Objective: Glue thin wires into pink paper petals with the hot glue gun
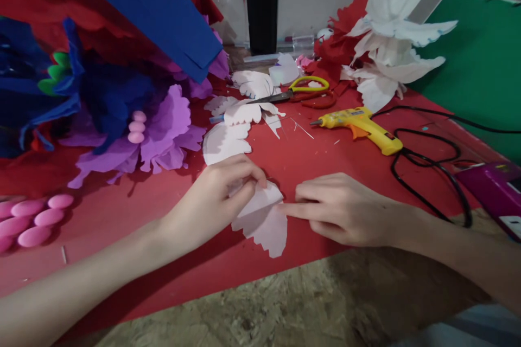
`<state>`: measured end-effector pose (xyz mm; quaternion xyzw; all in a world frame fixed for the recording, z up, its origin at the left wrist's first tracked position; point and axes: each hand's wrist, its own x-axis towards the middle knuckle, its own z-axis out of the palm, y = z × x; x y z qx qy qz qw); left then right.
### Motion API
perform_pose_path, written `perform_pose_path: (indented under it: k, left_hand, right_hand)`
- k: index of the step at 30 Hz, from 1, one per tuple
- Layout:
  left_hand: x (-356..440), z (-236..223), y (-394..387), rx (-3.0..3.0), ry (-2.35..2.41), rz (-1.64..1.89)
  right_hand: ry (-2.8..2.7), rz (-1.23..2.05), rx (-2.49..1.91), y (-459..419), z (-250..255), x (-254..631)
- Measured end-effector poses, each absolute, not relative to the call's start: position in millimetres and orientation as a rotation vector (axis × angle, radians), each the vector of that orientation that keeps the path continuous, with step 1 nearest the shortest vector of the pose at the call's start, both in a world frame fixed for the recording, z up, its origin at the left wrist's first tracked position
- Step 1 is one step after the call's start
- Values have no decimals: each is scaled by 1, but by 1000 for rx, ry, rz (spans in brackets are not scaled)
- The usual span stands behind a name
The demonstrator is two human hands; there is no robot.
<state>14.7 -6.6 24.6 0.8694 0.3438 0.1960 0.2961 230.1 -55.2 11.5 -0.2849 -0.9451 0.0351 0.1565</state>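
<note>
On red sheet [297, 157], pinching white cutout [264, 230] tightly with left hand [211, 195]; right of that grip, touching it with half-open, empty right hand [345, 209].

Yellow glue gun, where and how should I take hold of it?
Grip the glue gun by its handle, probably from the near side with your right hand: the handle slants toward you, the nozzle points left, and black cord loops lie to the right.

White paper piece [264, 227], red sheet [293, 157], yellow glue gun [378, 134], orange trigger [359, 132], purple petals [169, 124]
</note>
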Motion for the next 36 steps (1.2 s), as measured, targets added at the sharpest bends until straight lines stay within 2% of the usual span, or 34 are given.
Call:
perform_pose_path:
  k: [13, 25, 30, 36]
  left_hand:
    - [4, 21, -2, 3171, 1045, 374]
    - [5, 21, -11, 3448, 993, 5]
    - [7, 18, -11, 3412, 1018, 85]
    - [8, 16, -8, 3416, 525, 398]
  right_hand:
    - [-2865, 76, -776, -42, 21, 252]
    - [-2784, 479, -1001, -37, 26, 262]
    - [-2330, 845, -1296, -42, 25, 241]
    - [-2133, 1013, -1470, -43, 18, 215]
